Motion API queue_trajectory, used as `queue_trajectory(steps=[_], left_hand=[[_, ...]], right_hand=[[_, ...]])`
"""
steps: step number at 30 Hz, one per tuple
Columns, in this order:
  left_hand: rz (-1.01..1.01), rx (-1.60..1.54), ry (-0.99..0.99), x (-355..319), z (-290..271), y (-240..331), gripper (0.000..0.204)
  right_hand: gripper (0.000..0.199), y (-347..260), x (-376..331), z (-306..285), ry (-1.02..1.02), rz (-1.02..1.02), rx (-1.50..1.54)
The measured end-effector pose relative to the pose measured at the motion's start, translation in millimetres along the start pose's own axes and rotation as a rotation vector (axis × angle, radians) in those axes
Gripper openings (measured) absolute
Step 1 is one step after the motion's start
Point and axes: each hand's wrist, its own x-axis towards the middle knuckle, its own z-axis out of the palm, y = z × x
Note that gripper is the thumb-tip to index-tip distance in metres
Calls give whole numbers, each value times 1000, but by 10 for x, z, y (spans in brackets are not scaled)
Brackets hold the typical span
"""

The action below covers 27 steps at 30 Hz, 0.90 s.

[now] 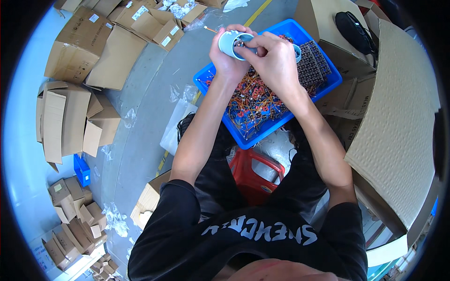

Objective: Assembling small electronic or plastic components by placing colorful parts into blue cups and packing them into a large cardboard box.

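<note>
Black T-shirt (260, 225) with pale lettering, lowermost and nearest. Red plastic stool (243, 175), between the legs. Floor (140, 93), grey, crossed by a yellow line (258, 13) and strewn with clear plastic wrap (115, 218). Opened brown cartons (65, 112), many, along the left beside a pale blue wall (23, 154). Large carton (398, 122), at right, flap raised; black pouch (352, 30) near its far end.

Blue tub (330, 84), before the knees: a tangle of orange-wired parts (255, 105), some red, plus dark gridded blocks (311, 61) at its right.

Cup (226, 43), pale blue-green, smooth, round-mouthed, held above the tub's far left edge and tipped toward the wearer (small dark pieces show inside). Left hand (229, 63): grip closed around the cup. Right hand (276, 56): fingertips inside its mouth; whether that grip pinches a piece cannot be told.
</note>
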Motion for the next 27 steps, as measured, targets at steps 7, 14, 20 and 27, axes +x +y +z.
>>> queue_trajectory(steps=[7, 14, 20, 27], left_hand=[[-67, -73, 68, 13, -31, 12, 43], [-101, -37, 17, 37, -72, 18, 44], [-140, -59, 61, 5, 64, 44, 47], [-24, 330, 244, 47, -25, -17, 49]], right_hand=[[22, -43, 39, -102, 27, -25, 21], [29, 39, 64, -143, -16, -161, 38], [39, 95, 85, -134, 52, -33, 90], [44, 309, 62, -89, -313, 186, 358]])
